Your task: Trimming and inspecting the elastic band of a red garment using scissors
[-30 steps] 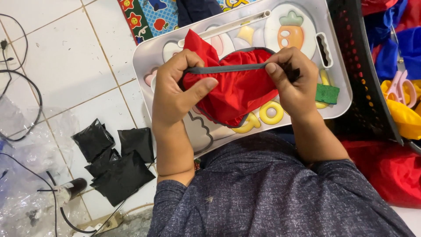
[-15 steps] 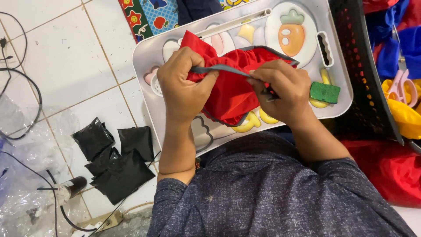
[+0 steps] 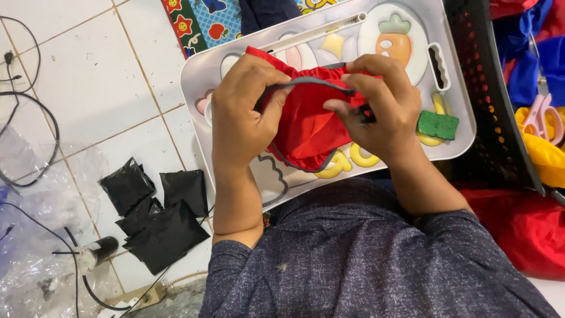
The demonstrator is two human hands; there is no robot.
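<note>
Seen from above, a person seated over a white tiled floor (image 3: pixel 88 76) works a piece of red fabric (image 3: pixel 306 126) above a grey lap tray (image 3: pixel 200 73) printed with cartoon shapes. Far left of the tray, dark cables (image 3: pixel 35 112) loop across the tiles, and just left of its lower edge lie several black plastic packets (image 3: pixel 156 215). The left hand (image 3: pixel 241 118) is curled closed over the left side of the red fabric, thumb and fingers pinching a thin grey cord (image 3: pixel 306 82) that runs along the cloth's upper edge. The right hand (image 3: pixel 382 112) is likewise closed, fingertips nipping the same cord where it meets the fabric, so the cord spans taut between both hands directly over the tray's middle. Right of the hands, a small green block (image 3: pixel 437 125) sits on the tray near its right rim; beyond that rim stands a black mesh basket (image 3: pixel 494 118), and further right pink-handled scissors (image 3: pixel 544 118) rest among blue and yellow cloth. The grip looks slight: if either pinch loosens, the cord could slip back into the hem or pull unevenly, bunching the fabric. A hard tug might also knock the green block off the tilted tray.
</note>
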